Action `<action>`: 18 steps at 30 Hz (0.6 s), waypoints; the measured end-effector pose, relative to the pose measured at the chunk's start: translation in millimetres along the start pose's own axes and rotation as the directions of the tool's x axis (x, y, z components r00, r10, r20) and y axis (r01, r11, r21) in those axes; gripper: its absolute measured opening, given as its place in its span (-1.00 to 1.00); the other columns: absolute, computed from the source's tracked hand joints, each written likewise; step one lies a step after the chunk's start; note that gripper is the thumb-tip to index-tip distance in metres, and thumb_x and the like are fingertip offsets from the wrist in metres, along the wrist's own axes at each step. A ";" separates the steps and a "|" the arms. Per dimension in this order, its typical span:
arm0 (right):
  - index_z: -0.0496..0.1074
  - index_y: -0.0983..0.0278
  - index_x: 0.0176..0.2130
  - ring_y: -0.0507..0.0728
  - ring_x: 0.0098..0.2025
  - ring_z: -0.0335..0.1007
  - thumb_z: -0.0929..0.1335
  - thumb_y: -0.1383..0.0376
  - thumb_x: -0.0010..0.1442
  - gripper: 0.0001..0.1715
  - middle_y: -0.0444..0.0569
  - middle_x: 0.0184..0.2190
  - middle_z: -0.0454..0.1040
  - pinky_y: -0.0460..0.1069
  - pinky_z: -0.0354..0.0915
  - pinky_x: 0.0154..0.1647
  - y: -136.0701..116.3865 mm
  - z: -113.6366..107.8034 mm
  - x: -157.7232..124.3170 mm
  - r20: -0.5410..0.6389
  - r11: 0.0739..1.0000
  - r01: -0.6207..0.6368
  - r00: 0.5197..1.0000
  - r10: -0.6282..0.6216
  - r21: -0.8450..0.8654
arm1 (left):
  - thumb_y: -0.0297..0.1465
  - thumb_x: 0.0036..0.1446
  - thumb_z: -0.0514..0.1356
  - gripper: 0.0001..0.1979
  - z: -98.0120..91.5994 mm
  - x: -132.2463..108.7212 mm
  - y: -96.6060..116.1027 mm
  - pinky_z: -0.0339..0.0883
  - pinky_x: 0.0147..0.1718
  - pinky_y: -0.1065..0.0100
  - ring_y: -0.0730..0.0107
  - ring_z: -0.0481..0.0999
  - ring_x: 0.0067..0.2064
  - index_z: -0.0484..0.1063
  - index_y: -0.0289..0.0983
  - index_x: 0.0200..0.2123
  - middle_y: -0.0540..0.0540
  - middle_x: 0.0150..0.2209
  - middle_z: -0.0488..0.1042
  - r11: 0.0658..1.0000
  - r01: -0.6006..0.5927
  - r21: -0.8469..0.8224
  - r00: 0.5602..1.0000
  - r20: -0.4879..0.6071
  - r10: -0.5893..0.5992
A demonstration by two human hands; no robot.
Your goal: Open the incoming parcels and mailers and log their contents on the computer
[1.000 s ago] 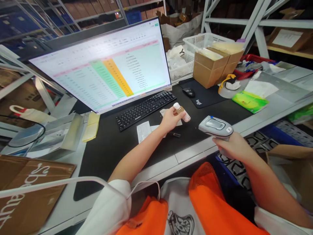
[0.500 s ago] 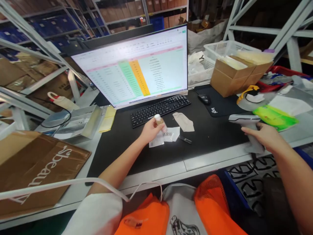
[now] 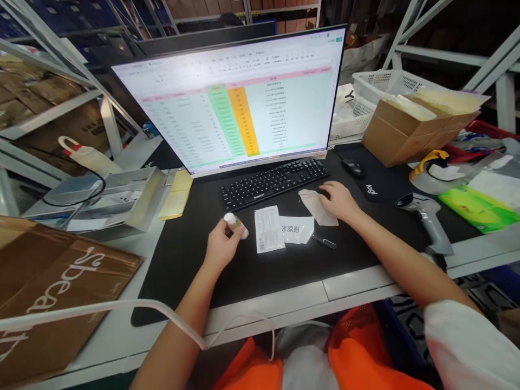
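My left hand (image 3: 221, 244) is closed around a small bottle (image 3: 236, 225) with a white cap and brownish contents, held tilted over the black desk mat. My right hand (image 3: 339, 200) reaches to a beige paper-like piece (image 3: 314, 206), thumb and fingers apart at its right edge; whether it grips the piece is hard to see. Between the hands lie a white printed sachet (image 3: 268, 230) and a white packet with dark Chinese lettering (image 3: 298, 230). A slim dark tool (image 3: 325, 241) lies beside that packet. The grey handheld scanner (image 3: 428, 222) rests on the mat at right.
A monitor (image 3: 227, 114) showing a spreadsheet stands behind the keyboard (image 3: 276, 184). The mouse (image 3: 352, 167), a cardboard box (image 3: 394, 132) of envelopes and a tape roll (image 3: 430, 170) are at right. A brown carton (image 3: 60, 281) stands left; a white cable (image 3: 142, 304) crosses in front.
My right hand has let go of the scanner, now on the mat, and moved left to the beige piece. My left hand has drawn the bottle left, off the sachet. The camera view has shifted.
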State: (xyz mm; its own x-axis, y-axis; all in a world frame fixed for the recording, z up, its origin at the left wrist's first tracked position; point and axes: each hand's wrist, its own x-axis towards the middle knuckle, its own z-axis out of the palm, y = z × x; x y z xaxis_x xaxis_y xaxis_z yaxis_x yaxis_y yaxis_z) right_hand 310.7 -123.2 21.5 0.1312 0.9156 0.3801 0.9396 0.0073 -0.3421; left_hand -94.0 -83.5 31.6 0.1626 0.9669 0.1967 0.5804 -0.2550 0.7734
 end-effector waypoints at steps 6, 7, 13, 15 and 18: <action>0.43 0.45 0.20 0.40 0.21 0.21 0.19 0.25 0.43 -0.49 0.31 0.12 0.46 0.23 0.10 0.14 -21.5 45.0 64.7 0.018 0.983 0.065 0.998 -0.063 -0.171 | -0.12 0.15 0.26 -0.70 2.6 -8.3 -3.6 0.38 -0.15 0.22 0.17 0.56 -0.20 0.49 -0.24 -0.20 -0.10 -0.22 0.61 1.000 -0.020 0.008 0.995 0.099 0.019; 0.43 0.44 0.20 0.40 0.20 0.21 0.18 0.23 0.45 -0.49 0.31 0.11 0.47 0.23 0.08 0.13 -20.7 46.7 66.6 0.014 0.981 0.076 0.997 -0.074 -0.181 | -0.13 0.16 0.26 -0.71 2.7 -7.4 -4.1 0.37 -0.15 0.22 0.17 0.56 -0.20 0.49 -0.23 -0.21 -0.10 -0.22 0.61 1.000 -0.017 0.016 0.996 0.093 0.015; 0.47 0.40 0.20 0.42 0.13 0.21 0.18 0.10 0.47 -0.42 0.30 0.03 0.45 0.21 0.08 0.07 -18.8 61.4 70.9 -0.010 0.974 0.064 0.998 -0.068 -0.218 | -0.16 0.17 0.26 -0.73 2.3 -5.5 -0.1 0.38 -0.10 0.20 0.15 0.58 -0.14 0.49 -0.20 -0.18 -0.09 -0.18 0.62 0.999 -0.025 0.030 0.997 0.070 0.023; 0.52 0.37 0.16 0.42 0.14 0.19 0.19 0.07 0.47 -0.42 0.30 0.06 0.42 0.21 0.10 0.07 -18.1 65.1 70.8 -0.014 0.973 0.064 0.998 -0.069 -0.224 | -0.15 0.17 0.26 -0.73 2.0 -7.4 1.2 0.39 -0.07 0.18 0.14 0.58 -0.13 0.49 -0.20 -0.17 -0.09 -0.17 0.62 0.999 -0.031 0.029 0.996 0.082 0.029; 0.50 0.39 0.19 0.42 0.16 0.19 0.18 0.08 0.47 -0.41 0.31 0.08 0.42 0.20 0.10 0.08 -16.6 66.6 68.6 -0.014 0.975 0.094 0.995 -0.099 -0.202 | -0.15 0.18 0.27 -0.72 1.5 -10.2 1.0 0.39 -0.04 0.16 0.11 0.58 -0.09 0.51 -0.19 -0.14 -0.09 -0.13 0.63 0.999 -0.036 0.024 0.994 0.109 0.033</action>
State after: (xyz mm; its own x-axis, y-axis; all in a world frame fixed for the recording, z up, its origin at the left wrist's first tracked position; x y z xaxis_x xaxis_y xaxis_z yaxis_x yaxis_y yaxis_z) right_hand 283.1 -33.7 -3.9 0.0423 0.9047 0.4240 0.9922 0.0118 -0.1241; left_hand -93.8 -93.7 29.5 0.2677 0.9508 0.1558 0.5929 -0.2901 0.7512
